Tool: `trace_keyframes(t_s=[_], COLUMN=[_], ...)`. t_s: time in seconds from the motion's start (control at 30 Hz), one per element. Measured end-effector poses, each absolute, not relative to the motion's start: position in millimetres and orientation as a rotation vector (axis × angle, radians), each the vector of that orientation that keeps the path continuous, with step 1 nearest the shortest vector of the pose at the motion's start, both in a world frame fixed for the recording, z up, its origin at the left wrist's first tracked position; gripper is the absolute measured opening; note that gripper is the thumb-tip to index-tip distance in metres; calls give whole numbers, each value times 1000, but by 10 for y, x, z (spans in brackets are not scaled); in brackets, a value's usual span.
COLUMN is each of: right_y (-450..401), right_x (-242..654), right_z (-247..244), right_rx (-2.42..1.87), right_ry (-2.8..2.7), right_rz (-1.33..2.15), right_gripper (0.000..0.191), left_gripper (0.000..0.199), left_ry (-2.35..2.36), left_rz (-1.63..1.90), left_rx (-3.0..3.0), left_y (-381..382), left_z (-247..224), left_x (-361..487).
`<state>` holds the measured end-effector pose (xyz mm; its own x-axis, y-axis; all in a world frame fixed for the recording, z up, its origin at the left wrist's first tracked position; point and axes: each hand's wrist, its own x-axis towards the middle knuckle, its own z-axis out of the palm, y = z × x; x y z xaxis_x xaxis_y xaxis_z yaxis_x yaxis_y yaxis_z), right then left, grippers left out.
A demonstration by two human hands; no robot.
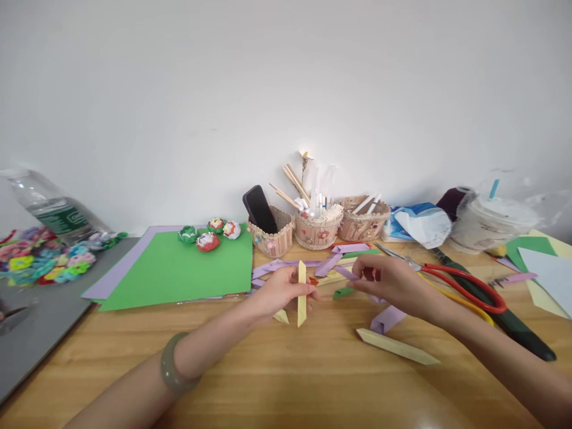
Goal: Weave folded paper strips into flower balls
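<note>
My left hand (286, 292) is closed on a folded yellow paper strip (302, 301), held upright between thumb and fingers. To its right, the pinched fingers of my right hand (388, 280) hold a purple paper strip (345, 273) above the pile of folded strips. Purple, yellow, green and red strips lie behind and between both hands. A yellow strip with pointed ends (397, 347) lies on the wooden table (268, 381) below my right hand, beside a folded purple piece (388, 319). Another yellow piece (281, 316) shows under my left hand.
Green paper (147, 271) with several crumpled paper flowers lies left. Three decorated baskets (272, 241) line the wall, one holding a phone (259, 208). Red-handled scissors (469, 289), a dark tool (522, 333) and a plastic cup (491, 223) are right; a bottle (62, 217) stands left.
</note>
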<state>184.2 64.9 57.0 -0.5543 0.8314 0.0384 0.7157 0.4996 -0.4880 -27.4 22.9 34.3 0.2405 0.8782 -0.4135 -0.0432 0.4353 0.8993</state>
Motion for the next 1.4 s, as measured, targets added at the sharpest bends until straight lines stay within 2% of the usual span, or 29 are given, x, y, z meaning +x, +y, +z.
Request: trace_keyframes(t_s=[0.1,0.2,0.27,0.63,0.97,1.2,1.4], right_y=[609,526,484,351,394,382,362], right_x=[1683,1517,1439,1338,1316,1333,1341], right_z=[600,605,592,489,404,398,412], right_rx=[-1274,-1226,-1207,-1272,-1274,-1092,-1095], right_ry=[-2334,-2161,-2137,-2122,-2102,-2180,-2221], right_rz=[797,1154,1231,970,994,1115,1013], right_gripper=[29,30,29,22,22,23,18], left_gripper=[13,16,18,15,23,19,17], left_ry=[1135,1080,1032,992,899,909,888], left_rz=[835,886,908,1061,1069,1107,1026], left_rx=[810,709,673,751,751,808,832], left_y=[204,184,176,134,80,93,98], left_z=[336,340,347,333,388,344,338], left_x=[-237,-204,-187,-141,-134,-125,-143])
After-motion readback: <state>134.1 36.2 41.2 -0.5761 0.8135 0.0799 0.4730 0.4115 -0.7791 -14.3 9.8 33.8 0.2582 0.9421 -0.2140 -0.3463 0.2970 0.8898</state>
